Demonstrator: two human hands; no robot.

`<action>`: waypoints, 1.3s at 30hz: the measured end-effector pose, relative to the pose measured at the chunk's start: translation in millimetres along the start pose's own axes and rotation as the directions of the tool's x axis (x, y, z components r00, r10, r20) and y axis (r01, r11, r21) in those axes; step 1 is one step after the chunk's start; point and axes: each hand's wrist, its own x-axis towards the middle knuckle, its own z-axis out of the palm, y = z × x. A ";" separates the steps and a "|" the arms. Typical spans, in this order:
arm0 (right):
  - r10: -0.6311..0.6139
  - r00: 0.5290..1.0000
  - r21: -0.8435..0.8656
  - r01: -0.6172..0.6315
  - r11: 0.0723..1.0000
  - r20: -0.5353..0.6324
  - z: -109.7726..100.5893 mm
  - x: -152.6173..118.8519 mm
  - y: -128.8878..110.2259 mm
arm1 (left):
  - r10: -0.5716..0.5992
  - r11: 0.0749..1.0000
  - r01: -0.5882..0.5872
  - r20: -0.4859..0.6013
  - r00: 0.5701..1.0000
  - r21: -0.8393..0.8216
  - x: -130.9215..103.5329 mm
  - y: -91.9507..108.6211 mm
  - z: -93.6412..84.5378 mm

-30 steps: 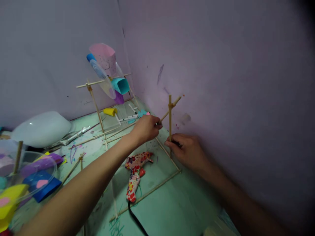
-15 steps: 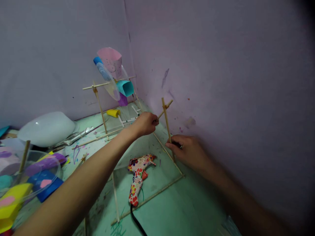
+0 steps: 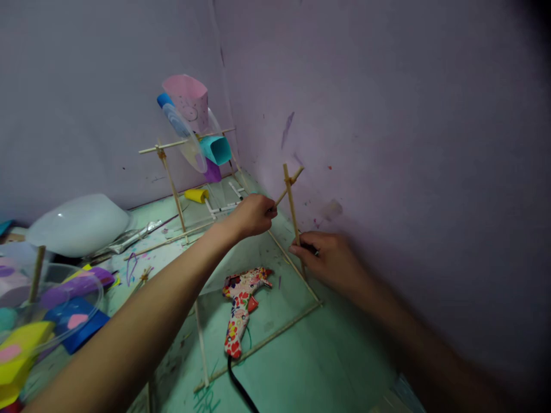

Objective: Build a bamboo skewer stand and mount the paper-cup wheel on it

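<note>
Two thin wooden sticks (image 3: 289,189) cross near their tops and form an upright support on the stick base frame (image 3: 282,331). My left hand (image 3: 257,213) pinches the lower end of the slanted stick (image 3: 282,198). Lower down, my right hand (image 3: 321,252) grips the near upright stick between thumb and fingers. Inside the base frame lies a flower-patterned glue gun (image 3: 241,307), its nozzle pointing right and its black cord (image 3: 241,390) running towards me. The foot of the slanted stick is hidden behind my left fist.
A wheel with paper cups, among them a pink cup (image 3: 186,100), hangs on a crossbar (image 3: 172,146) at the back corner. Further left lie a white balloon (image 3: 80,223), a yellow paper cup (image 3: 26,350) and a clear disc (image 3: 92,304). Purple walls (image 3: 387,143) close in behind and right.
Both hands keep their hold on the sticks and hardly move. The whole view has shifted slightly, with the background a little left and higher.
</note>
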 end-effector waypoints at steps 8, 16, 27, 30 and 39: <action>0.014 1.000 -0.024 -0.013 1.000 0.010 -3.6 -0.8 -5.3 | -0.004 1.000 0.004 -0.006 1.000 -0.006 -2.4 0.6 -0.4; 0.087 0.982 0.314 -0.031 0.949 -0.167 10.0 39.3 7.4 | -0.010 1.000 0.009 -0.005 1.000 -0.017 -1.9 0.7 -0.2; -0.078 0.993 0.483 0.111 0.868 -0.088 16.4 78.7 12.2 | -0.019 1.000 0.018 -0.037 0.999 -0.017 -4.2 -2.7 4.0; 0.055 0.998 0.600 -0.035 0.799 -0.015 13.1 58.7 10.5 | -0.015 1.000 0.014 -0.037 0.999 -0.020 -4.8 0.9 3.2; 0.057 0.983 0.565 -0.148 0.811 0.176 6.4 -2.8 9.7 | -0.032 0.999 0.032 -0.057 0.998 -0.010 -4.3 2.4 3.4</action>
